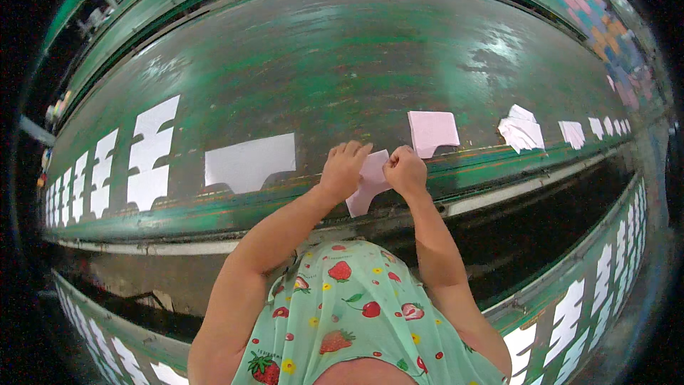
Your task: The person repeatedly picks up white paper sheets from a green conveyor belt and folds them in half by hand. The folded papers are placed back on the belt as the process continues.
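A pale pink cut fabric piece (370, 177) with curved cut-outs lies at the front edge of the long green table, between my hands. My left hand (343, 170) grips its left side, fingers bent over the edge. My right hand (406, 171) pinches its right upper edge in closed fingers. Just beyond my right hand rests a stack of pink fabric pieces (433, 132). To the left of my left hand, a white fabric piece (251, 161) of similar shape lies flat on the table.
Farther left, white cut panels (151, 153) lie in a row along the green table (320, 57). A crumpled white cloth pile (521, 130) and smaller white pieces (571, 134) sit to the right. Behind me, another table carries white panels (566, 321). Multicoloured stacks (581, 0) stand far right.
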Demonstrator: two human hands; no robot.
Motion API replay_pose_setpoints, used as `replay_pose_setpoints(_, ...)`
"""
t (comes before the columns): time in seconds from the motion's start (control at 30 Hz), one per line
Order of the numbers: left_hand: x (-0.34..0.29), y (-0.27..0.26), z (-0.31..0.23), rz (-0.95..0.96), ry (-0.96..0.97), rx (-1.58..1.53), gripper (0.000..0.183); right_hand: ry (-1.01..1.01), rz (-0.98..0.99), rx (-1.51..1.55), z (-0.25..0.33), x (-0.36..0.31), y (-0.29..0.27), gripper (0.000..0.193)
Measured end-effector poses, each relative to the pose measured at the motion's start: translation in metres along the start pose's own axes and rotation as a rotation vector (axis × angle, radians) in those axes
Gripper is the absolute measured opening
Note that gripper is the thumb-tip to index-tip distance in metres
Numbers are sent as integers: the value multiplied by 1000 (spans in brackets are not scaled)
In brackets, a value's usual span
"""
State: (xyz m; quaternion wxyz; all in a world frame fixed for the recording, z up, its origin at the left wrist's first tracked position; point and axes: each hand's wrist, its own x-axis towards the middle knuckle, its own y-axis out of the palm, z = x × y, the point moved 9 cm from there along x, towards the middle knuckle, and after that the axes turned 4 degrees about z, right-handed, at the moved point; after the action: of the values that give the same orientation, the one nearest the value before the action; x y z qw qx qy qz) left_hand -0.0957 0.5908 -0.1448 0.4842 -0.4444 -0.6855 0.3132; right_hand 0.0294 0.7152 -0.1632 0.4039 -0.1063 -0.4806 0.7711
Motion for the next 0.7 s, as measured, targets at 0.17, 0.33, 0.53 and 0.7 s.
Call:
replay_pose_setpoints(0.17, -6, -11, 19, 256, -203, -350, 34, -405, -110, 521, 37, 14, -36, 20)
replay_pose_setpoints(0.33, -71, -52, 44, 244, -515, -605, 35, -242, -117, 770, 21, 42, -40, 10)
replay_pose_setpoints(0.53, -166, -109, 125, 63, -885, -671, 16, -8, 28, 889, 11, 58, 8, 5)
replay_pose_setpoints(0.7, -216, -160, 212, -444, -1038, -900, 15, -58, 267, 893, 65, 56, 78, 13)
